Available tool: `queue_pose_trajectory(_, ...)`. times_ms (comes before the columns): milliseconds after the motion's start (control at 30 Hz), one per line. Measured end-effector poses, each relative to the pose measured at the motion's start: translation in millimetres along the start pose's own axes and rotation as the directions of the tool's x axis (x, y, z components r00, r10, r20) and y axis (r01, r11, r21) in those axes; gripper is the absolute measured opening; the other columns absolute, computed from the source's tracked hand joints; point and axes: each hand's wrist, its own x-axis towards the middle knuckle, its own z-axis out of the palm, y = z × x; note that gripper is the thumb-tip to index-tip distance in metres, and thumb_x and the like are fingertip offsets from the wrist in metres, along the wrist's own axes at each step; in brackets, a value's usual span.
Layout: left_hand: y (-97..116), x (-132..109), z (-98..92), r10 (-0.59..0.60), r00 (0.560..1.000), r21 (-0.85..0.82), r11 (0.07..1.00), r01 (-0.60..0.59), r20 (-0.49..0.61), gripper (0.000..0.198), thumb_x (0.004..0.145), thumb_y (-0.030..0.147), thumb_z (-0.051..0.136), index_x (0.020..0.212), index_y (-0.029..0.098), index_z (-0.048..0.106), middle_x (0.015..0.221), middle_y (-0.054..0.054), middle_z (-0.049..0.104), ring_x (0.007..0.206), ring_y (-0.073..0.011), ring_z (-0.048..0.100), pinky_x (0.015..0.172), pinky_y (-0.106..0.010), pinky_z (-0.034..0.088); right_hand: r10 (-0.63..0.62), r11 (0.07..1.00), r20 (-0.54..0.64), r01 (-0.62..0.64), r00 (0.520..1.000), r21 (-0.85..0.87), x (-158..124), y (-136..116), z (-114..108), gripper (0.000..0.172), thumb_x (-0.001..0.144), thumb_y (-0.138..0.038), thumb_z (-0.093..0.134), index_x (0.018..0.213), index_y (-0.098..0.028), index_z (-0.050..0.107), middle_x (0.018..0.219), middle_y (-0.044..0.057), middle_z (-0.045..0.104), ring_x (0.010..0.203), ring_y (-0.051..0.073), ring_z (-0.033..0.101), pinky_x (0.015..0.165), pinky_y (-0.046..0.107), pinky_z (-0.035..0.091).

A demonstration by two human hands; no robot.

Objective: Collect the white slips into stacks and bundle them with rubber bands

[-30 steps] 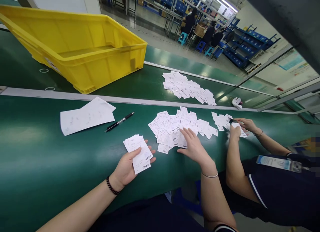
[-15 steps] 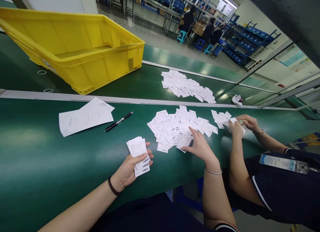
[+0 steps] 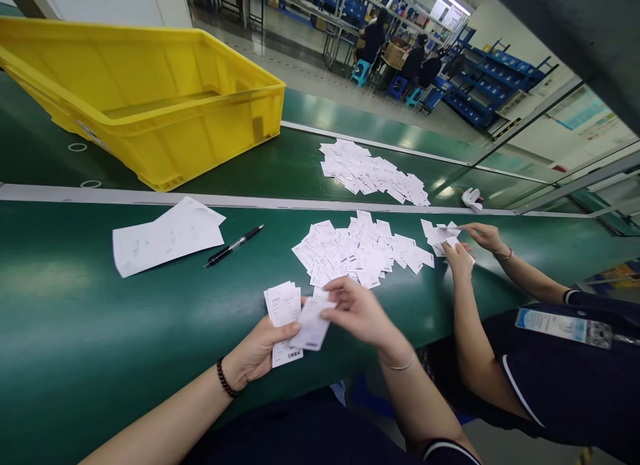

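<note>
Head view looks down on a green worktop (image 3: 100, 331) split along its length by a pale metal strip (image 3: 200, 198). Near the worktop's front edge, the left hand (image 3: 260, 348) is closed around a stack of slips (image 3: 284, 311), thumb across the top and fingers beneath, holding it just above the surface. The right hand (image 3: 357, 311) pinches a single slip (image 3: 311, 325) between thumb and fingertips. This slip overlaps the right side of the stack, and the two hands are almost touching.

Just beyond the right hand, a loose spread of slips (image 3: 357, 251) lies flat on the worktop, between the front edge and the metal strip. To its right, a co-worker's hands (image 3: 457, 258) rest at a smaller cluster of slips (image 3: 437, 235), with one slip held between the fingers.

Toward the left end of the worktop, two white sheets (image 3: 165, 237) lie overlapped, and a black pen (image 3: 233, 245) lies slanted just to their right, well apart from the slips. Past the metal strip, another pile of slips (image 3: 373, 173) is scattered on the far half. A yellow crate (image 3: 150, 111) stands at the far left corner. A small white object (image 3: 471, 198) sits by the strip at the right end, too small to identify.
</note>
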Motion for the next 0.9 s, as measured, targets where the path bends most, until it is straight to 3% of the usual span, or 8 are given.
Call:
queue_pose_trajectory(100,0,0,-0.7,-0.063,0.997,0.032,0.997,0.064,-0.032,0.043,0.07,0.016,0.08,0.11,0.013,0.065,0.106,-0.015,0.071,0.091,-0.0281,0.07,0.082,-0.043,0.057,-0.083,0.978,0.035,0.088,0.996,-0.187,29,0,13,0.031,0.081,-0.037,0.066,0.107,-0.022,0.059,0.087,0.002,0.064,0.075,0.015,0.064,0.065,0.029,0.054)
queue_pose_trajectory(167,3,0,0.1,-0.044,0.995,0.012,0.999,0.046,-0.085,0.037,0.078,0.017,0.073,0.113,0.013,0.064,0.115,-0.017,0.069,0.1,-0.0297,0.069,0.087,-0.045,0.056,-0.139,0.914,-0.117,0.082,0.983,-0.398,53,8,-10,0.031,0.087,-0.039,0.058,0.111,-0.021,0.058,0.099,0.007,0.067,0.094,0.02,0.063,0.077,0.035,0.054)
queue_pose_trajectory(267,9,0,3.0,0.024,0.991,-0.061,0.998,-0.033,-0.135,0.032,0.083,0.018,0.067,0.115,0.012,0.064,0.12,-0.019,0.067,0.109,-0.0308,0.065,0.094,-0.047,0.052,-0.099,0.726,-0.306,-0.142,0.947,-0.672,84,24,-62,0.048,0.081,-0.037,0.064,0.124,-0.018,0.052,0.125,0.014,0.059,0.122,0.03,0.049,0.096,0.048,0.045)
queue_pose_trajectory(400,13,1,5.6,0.082,0.984,-0.135,0.985,-0.104,-0.158,0.028,0.086,0.019,0.063,0.113,0.013,0.064,0.115,-0.018,0.068,0.107,-0.0324,0.065,0.09,-0.053,0.054,-0.019,0.618,-0.379,-0.287,0.925,-0.732,96,35,-97,0.057,0.072,-0.034,0.072,0.122,-0.016,0.053,0.117,0.013,0.06,0.115,0.032,0.052,0.095,0.048,0.045)
queue_pose_trajectory(567,10,4,4.9,0.162,0.96,-0.124,0.973,-0.194,-0.229,0.028,0.089,0.026,0.06,0.115,0.017,0.063,0.094,-0.011,0.072,0.085,-0.0246,0.07,0.074,-0.044,0.06,0.024,0.9,-0.457,-0.218,0.889,-0.377,73,28,-58,0.027,0.084,-0.04,0.055,0.101,-0.019,0.053,0.102,0.01,0.063,0.082,0.022,0.062,0.071,0.038,0.054)
queue_pose_trajectory(700,8,12,15.1,0.206,0.926,-0.169,0.948,-0.269,-0.318,0.026,0.087,0.016,0.06,0.113,0.016,0.063,0.098,-0.009,0.072,0.089,-0.021,0.069,0.079,-0.035,0.059,0.033,0.998,-0.195,-0.041,0.98,-0.04,49,18,9,0.035,0.079,-0.044,0.061,0.104,-0.022,0.05,0.092,0.003,0.064,0.06,0.014,0.06,0.054,0.03,0.052)
queue_pose_trajectory(800,14,18,26.3,0.192,0.915,-0.236,0.929,-0.286,-0.355,0.025,0.09,0.014,0.055,0.114,0.015,0.061,0.107,-0.011,0.071,0.098,-0.0223,0.068,0.091,-0.038,0.055,-0.069,0.978,-0.088,0.05,0.994,-0.203,45,11,31,0.028,0.081,-0.042,0.063,0.101,-0.023,0.058,0.086,0.002,0.066,0.071,0.016,0.063,0.065,0.03,0.053)
queue_pose_trajectory(900,27,23,32.5,0.197,0.914,-0.248,0.923,-0.295,-0.355,0.024,0.093,0.019,0.051,0.116,0.016,0.058,0.112,-0.013,0.069,0.104,-0.0266,0.067,0.095,-0.051,0.052,-0.111,0.864,-0.27,-0.041,0.956,-0.502,55,9,16,0.031,0.087,-0.044,0.056,0.107,-0.02,0.06,0.096,0.008,0.067,0.09,0.023,0.064,0.079,0.037,0.052)
